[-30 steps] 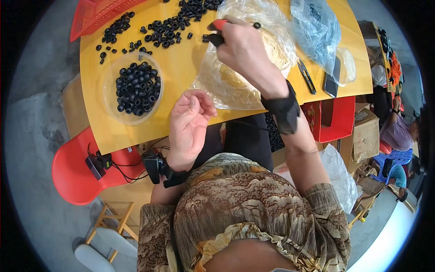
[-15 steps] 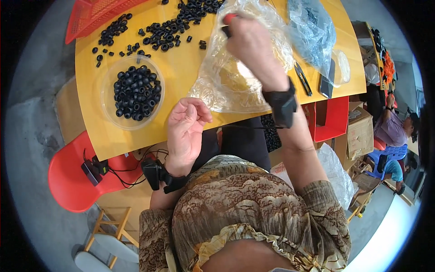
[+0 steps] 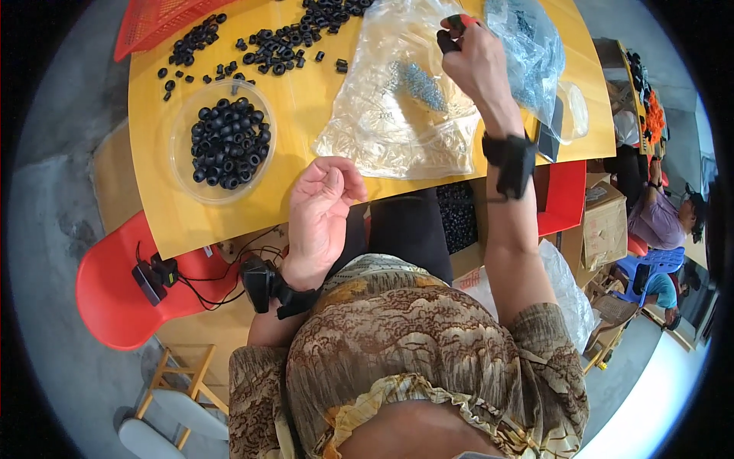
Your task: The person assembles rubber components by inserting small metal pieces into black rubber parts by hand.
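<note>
My left hand (image 3: 319, 210) is palm up at the table's near edge, fingers curled toward the thumb; anything inside the curl is hidden. My right hand (image 3: 480, 65) is closed around a small red and black object (image 3: 459, 24), mostly covered by the fingers, so its kind is unclear. It is above the right side of a clear plastic bag (image 3: 367, 138) lying flat, on which small silvery parts (image 3: 422, 86) form a pile. Left of the bag, a round clear tub (image 3: 177, 164) holds many black rounded, hollow pieces (image 3: 229, 145).
More black ring-like pieces (image 3: 279, 57) are scattered at the back, beside a red basket (image 3: 160, 27). A bluish plastic bag (image 3: 527, 61) and a clear lid (image 3: 575, 115) lie at right. Below are a red bin (image 3: 558, 203) and, at left, a red chair (image 3: 115, 283) bearing cabled devices.
My right hand has moved right across the clear bag with the red and black object, uncovering the silvery parts. My left hand keeps nearly the same curled pose.
</note>
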Available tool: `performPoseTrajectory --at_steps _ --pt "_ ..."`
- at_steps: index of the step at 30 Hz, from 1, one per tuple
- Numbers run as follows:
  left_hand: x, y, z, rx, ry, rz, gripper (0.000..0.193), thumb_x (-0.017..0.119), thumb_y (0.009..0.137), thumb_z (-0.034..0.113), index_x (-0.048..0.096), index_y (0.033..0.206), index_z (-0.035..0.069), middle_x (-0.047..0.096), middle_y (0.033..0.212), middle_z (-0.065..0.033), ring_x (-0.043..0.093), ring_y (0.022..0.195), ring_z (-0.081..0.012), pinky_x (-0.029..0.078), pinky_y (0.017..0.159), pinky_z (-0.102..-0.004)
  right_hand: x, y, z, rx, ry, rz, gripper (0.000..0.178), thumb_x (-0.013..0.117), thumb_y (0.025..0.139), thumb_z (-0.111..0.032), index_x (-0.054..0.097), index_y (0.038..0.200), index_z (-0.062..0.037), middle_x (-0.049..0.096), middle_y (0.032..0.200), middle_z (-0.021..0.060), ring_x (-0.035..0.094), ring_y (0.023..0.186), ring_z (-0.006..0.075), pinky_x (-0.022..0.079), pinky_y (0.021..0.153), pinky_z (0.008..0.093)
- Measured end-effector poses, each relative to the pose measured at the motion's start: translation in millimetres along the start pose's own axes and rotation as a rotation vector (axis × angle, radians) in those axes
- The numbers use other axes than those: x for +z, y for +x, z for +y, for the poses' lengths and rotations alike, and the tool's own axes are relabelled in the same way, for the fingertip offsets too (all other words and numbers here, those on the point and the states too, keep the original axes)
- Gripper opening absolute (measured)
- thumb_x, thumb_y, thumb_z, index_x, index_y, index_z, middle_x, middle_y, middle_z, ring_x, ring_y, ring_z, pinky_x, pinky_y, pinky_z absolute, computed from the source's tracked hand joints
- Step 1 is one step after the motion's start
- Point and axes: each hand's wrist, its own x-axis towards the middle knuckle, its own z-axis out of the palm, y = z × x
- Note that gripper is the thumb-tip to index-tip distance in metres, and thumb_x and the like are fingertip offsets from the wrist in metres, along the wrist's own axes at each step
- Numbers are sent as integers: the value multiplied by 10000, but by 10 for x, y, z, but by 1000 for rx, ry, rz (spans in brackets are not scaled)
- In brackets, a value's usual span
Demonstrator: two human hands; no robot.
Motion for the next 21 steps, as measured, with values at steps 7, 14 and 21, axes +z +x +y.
performPoseTrajectory --at_steps 7,14,21 --pt "65 113 -112 -8 12 17 209 507 893 151 530 1032 -4 593 904 -74 572 786 -136 459 712 -263 -388 -825 -906 -23 707 -298 295 564 600 79 580 876 -23 559 825 118 568 738 283 468 631 335" --pt "-104 101 -222 -25 18 67 191 493 900 128 554 1003 -22 610 942 -80 587 778 -124 475 706 -256 -220 -1152 -1003 -5 726 -306 347 566 534 36 568 875 -29 534 836 133 520 685 353 438 592 394" --pt "-188 85 -169 -38 58 -5 203 484 903 142 537 1003 -27 603 879 -95 577 716 -143 466 644 -253 -255 -1036 -834 92 790 -415 228 591 657 26 587 882 -14 568 841 139 573 718 326 458 610 362"
